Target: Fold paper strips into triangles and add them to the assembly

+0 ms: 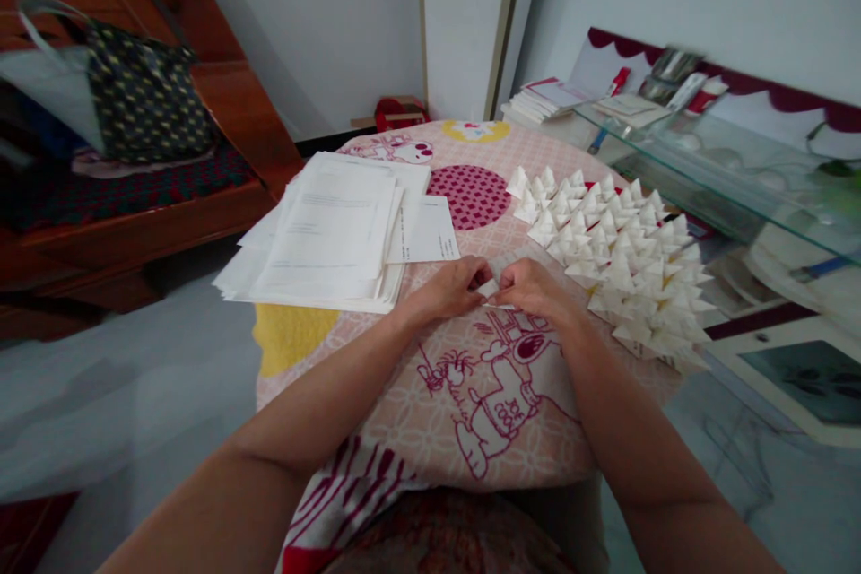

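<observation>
My left hand (452, 286) and my right hand (531, 288) meet over a pink printed cloth (471, 395), fingers curled and pinching a small white piece of paper (490, 290) between them. To the right of my right hand lies a big cluster of folded white paper triangles (619, 260), several rows deep. A stack of white printed sheets (329, 238) lies to the left of my left hand.
A glass shelf (740, 170) with books and small items runs along the right. A wooden bench (134, 197) with a dark patterned bag (144, 94) stands at the left. White walls and a doorframe (501, 27) are behind. Grey floor lies at the lower left.
</observation>
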Action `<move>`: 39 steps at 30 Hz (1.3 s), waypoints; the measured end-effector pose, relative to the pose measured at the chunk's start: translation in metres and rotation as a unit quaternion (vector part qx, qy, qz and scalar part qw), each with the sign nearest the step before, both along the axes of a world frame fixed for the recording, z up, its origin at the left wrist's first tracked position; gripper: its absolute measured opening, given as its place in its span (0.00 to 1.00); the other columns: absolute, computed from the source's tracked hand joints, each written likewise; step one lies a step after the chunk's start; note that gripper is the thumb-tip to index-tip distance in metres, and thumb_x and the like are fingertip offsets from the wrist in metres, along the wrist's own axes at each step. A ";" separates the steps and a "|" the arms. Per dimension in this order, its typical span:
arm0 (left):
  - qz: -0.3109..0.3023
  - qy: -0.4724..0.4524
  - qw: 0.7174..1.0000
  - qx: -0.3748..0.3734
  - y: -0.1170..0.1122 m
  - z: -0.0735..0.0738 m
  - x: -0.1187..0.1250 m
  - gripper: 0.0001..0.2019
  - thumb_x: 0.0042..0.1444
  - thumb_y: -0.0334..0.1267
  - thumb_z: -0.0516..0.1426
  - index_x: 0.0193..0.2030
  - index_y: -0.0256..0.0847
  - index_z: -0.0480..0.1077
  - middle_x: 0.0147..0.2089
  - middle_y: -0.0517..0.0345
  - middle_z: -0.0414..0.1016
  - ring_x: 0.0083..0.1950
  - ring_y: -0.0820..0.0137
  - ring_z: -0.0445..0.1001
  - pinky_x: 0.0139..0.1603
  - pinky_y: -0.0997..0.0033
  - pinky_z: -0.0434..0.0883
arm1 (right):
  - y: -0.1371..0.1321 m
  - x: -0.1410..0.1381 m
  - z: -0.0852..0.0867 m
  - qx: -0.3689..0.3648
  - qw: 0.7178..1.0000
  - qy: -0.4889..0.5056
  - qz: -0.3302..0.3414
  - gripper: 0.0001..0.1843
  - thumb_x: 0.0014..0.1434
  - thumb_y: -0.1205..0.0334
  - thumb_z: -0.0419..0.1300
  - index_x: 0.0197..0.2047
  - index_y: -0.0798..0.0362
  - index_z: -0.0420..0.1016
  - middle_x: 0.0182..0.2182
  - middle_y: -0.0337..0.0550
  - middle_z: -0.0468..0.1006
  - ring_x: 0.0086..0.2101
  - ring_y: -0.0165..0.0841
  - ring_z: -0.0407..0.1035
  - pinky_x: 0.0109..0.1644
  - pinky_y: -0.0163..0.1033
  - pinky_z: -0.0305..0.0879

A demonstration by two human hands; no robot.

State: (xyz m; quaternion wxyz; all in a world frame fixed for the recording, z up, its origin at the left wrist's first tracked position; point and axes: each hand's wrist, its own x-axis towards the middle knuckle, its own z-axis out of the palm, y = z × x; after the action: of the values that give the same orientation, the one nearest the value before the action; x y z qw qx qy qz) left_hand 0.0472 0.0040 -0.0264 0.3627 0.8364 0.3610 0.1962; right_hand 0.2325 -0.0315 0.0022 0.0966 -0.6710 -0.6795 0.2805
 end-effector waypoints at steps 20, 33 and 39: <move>0.027 -0.103 0.973 -0.202 0.007 0.013 -0.012 0.14 0.57 0.40 0.59 0.24 0.36 0.67 0.19 0.63 0.67 0.21 0.77 0.65 0.23 0.76 0.58 | 0.004 0.004 -0.009 -0.016 0.911 0.410 -0.045 0.14 0.47 0.54 0.69 0.21 0.54 0.73 0.16 0.38 0.74 0.17 0.26 0.64 0.20 0.32 0.59; -0.014 -0.160 0.954 -0.253 0.006 0.016 -0.013 0.15 0.58 0.47 0.63 0.31 0.36 0.71 0.22 0.64 0.67 0.20 0.79 0.64 0.22 0.77 0.58 | 0.000 0.002 -0.002 -0.052 0.891 0.450 -0.012 0.18 0.46 0.52 0.71 0.19 0.54 0.70 0.14 0.35 0.69 0.14 0.24 0.60 0.17 0.31 0.56; 0.056 -0.266 0.918 -0.288 0.006 0.013 -0.009 0.18 0.54 0.50 0.64 0.28 0.37 0.70 0.21 0.66 0.62 0.21 0.80 0.55 0.21 0.76 0.51 | 0.000 -0.001 -0.001 -0.042 0.874 0.483 0.011 0.18 0.51 0.48 0.70 0.25 0.55 0.74 0.20 0.39 0.76 0.19 0.27 0.67 0.21 0.32 0.64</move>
State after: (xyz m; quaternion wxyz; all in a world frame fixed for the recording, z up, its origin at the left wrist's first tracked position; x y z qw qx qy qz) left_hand 0.0377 0.0095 -0.0131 0.6589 0.5911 0.3389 0.3188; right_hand 0.2313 -0.0310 0.0012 0.3818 -0.4479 -0.5428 0.5992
